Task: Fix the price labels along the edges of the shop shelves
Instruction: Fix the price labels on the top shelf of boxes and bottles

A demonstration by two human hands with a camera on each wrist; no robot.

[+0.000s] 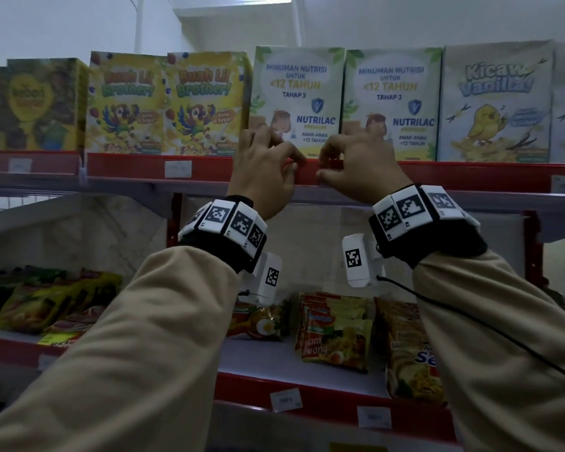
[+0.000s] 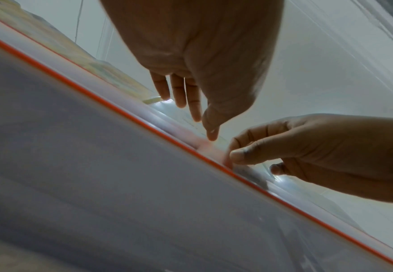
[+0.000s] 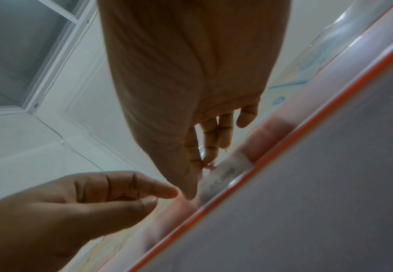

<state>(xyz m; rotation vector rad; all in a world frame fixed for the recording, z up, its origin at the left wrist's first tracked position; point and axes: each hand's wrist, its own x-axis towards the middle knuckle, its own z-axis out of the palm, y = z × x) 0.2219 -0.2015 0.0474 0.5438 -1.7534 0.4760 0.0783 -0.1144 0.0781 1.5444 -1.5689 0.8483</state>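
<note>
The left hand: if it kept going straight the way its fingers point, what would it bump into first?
Probably the Nutrilac box straight behind it. The left hand reaches up and forward over the red shelf edge, fingertips already near the box front. Depth is unclear, so they may already touch.

A small grocery shop: a red-edged upper shelf (image 1: 437, 172) carries a row of cereal boxes (image 1: 206, 102) and Nutrilac milk-drink boxes (image 1: 296, 99) facing outward. White price labels (image 1: 178, 169) sit in that shelf's front strip. Below that shelf, a lower shelf (image 1: 294, 391) holds instant noodle packets (image 1: 335, 334), with more labels along its edge.
</note>
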